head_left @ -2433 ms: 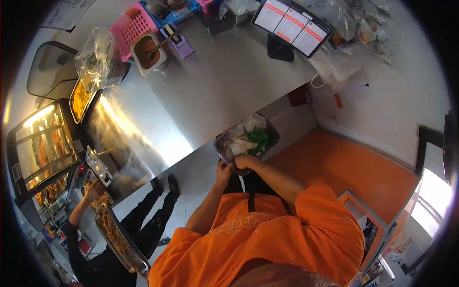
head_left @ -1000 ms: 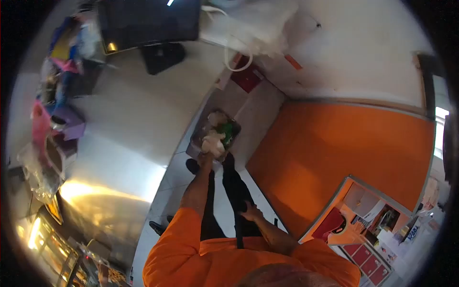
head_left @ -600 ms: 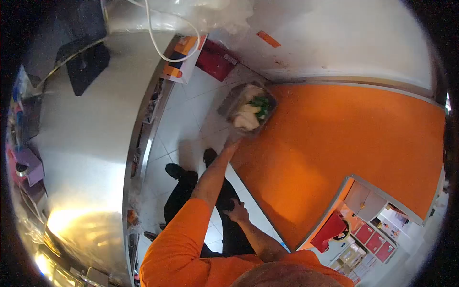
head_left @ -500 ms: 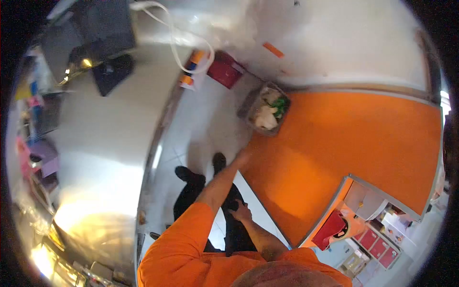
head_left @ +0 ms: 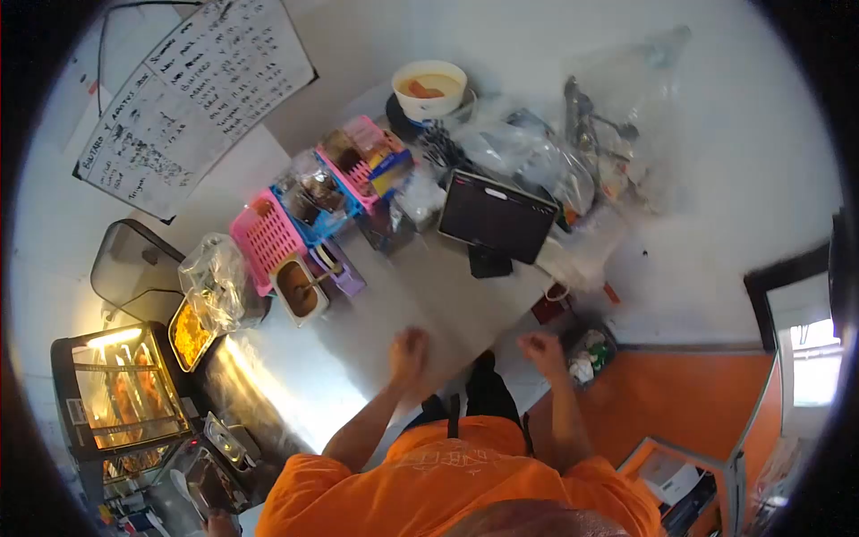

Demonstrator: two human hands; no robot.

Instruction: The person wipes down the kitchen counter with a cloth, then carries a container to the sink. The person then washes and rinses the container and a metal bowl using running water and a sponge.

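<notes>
My left hand is over the near edge of the steel counter, its fingers curled and slightly blurred, with nothing visible in them. To its right, my right hand is raised past the counter edge, fingers loosely bent and apart, holding nothing. Just right of that hand, low in the corner, stands a clear bin with pale crumpled waste and something green in it. A dark-screened tablet on a black stand is on the counter ahead of both hands.
Pink basket, blue basket, sauce container and purple dispenser line the counter's back left. A lit food warmer stands far left. Another person's hand shows bottom left. An orange panel is at right.
The view has swung back from the corner to the counter. The bin, earlier held by my hands, now stands apart from them in the corner. My right hand has left my leg; both hands are raised.
</notes>
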